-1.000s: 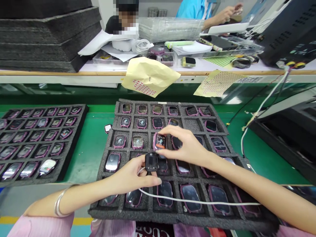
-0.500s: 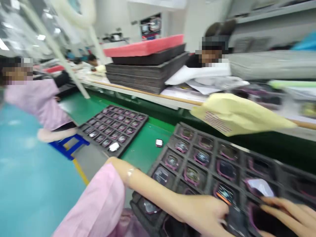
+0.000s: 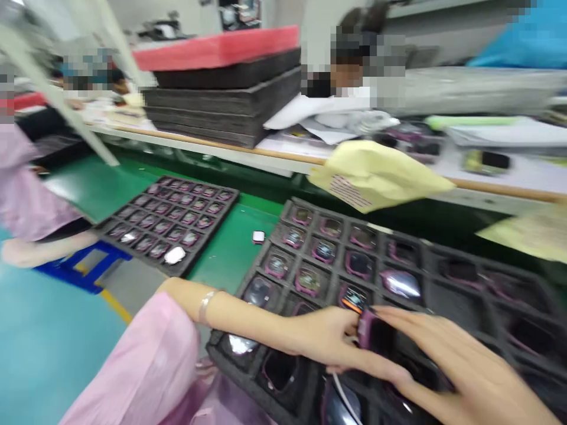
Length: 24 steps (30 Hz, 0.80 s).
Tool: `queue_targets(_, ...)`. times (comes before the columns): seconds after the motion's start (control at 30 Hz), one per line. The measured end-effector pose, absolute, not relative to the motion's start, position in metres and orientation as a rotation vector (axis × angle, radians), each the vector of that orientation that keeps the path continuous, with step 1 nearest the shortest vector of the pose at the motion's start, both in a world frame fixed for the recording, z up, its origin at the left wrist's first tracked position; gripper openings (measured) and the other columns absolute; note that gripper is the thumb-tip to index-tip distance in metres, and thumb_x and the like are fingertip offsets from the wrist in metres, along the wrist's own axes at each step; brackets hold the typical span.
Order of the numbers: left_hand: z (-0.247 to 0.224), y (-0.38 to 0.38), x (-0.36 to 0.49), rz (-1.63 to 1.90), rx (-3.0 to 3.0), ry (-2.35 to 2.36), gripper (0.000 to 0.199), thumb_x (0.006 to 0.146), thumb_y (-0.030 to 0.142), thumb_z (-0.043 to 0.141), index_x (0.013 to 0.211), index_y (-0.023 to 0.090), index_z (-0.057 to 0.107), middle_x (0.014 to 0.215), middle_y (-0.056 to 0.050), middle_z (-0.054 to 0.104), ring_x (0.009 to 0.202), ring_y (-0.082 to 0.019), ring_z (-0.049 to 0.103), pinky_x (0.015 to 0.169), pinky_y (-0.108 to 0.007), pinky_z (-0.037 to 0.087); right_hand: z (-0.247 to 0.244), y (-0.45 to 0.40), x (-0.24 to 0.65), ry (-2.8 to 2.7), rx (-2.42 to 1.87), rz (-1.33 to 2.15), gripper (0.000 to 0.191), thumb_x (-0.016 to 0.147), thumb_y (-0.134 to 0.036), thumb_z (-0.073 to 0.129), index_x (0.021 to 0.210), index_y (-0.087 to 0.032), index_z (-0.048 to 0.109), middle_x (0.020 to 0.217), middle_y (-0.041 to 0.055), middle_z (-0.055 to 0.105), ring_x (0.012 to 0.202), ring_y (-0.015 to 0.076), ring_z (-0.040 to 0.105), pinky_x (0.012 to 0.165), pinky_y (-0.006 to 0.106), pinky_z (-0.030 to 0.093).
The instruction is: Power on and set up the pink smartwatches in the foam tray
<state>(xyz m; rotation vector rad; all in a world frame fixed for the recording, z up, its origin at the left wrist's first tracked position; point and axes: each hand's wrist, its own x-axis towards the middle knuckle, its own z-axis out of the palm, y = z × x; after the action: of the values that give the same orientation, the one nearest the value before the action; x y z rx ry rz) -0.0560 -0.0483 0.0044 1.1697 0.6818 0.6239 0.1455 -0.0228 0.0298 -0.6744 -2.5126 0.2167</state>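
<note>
Between my hands is a smartwatch (image 3: 376,335) with a dark screen and a purplish frame, above the near foam tray (image 3: 290,203). My right hand (image 3: 460,360) grips it, fingers along its upper edge and thumb low. My left hand (image 3: 325,339) is closed at the watch's left side, its fingers partly hidden. A white cable (image 3: 346,398) runs down from under this hand and appears held in it. Purple-framed watches fill many tray cells around, including one with a lit orange display (image 3: 353,299) just above my left hand.
A second foam tray (image 3: 201,251) of watches lies to the left on the green bench (image 3: 230,260), with a lone watch (image 3: 258,237) between the trays. Behind are stacked dark foam trays (image 3: 217,112), a yellow paper (image 3: 376,177) over the shelf edge, and co-workers.
The view has shifted right and down. My right hand has moved left towards my left hand, and the smartwatch now shows between them. The white cable has come into sight below my left hand.
</note>
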Motion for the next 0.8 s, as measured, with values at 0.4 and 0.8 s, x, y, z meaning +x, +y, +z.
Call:
queue_targets(0.4,0.004,-0.065,-0.045,0.686,0.975,0.738,0.023,0.078,0.031,0.068,0.091,0.013,0.061,0.077,0.001,0.06,0.056,-0.006,0.051,0.054,-0.018,0.042,0.027,-0.053,0.143,-2.556,-0.837,0.216,0.039,0.081,-0.022,0.063,0.118,-0.012,0.054,0.107,0.014,0.067,0.095,0.0261,0.064,0.081,0.04,0.053)
queue_targets(0.8,-0.01,-0.071,-0.046,0.7,0.981,0.661,0.013,0.081,0.025,0.065,0.09,0.015,0.062,0.083,-0.001,0.057,0.086,-0.015,0.052,0.083,-0.029,0.041,0.015,-0.054,0.144,-2.449,-0.803,0.345,0.038,0.082,-0.027,0.062,0.116,-0.013,0.053,0.098,0.0116,0.064,0.086,0.0229,0.061,0.074,0.037,0.052)
